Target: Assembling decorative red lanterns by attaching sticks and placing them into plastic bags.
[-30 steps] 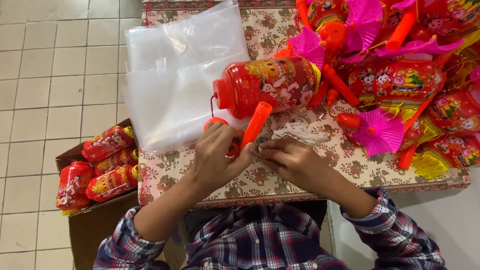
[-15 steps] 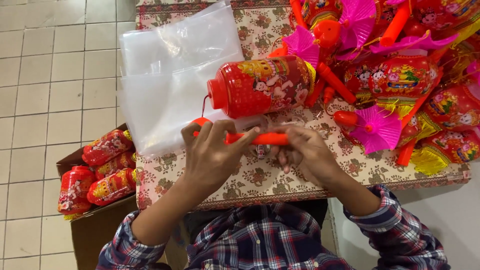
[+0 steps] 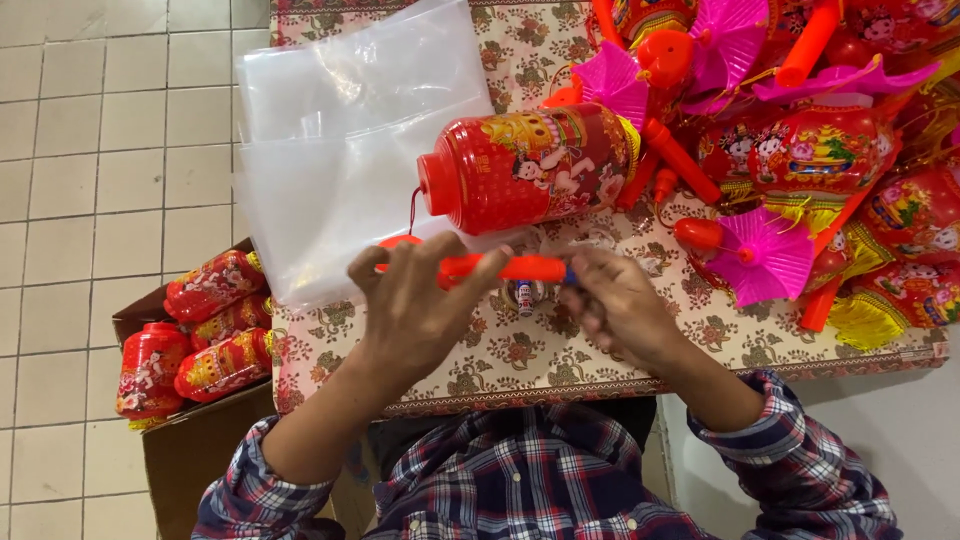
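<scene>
Centre frame: left hand grips orange handle stick horizontally, just below red lantern; right hand pinches its right end; judgement: keep stick level, steady left grip, work end with fingertips; cord slack.
</scene>
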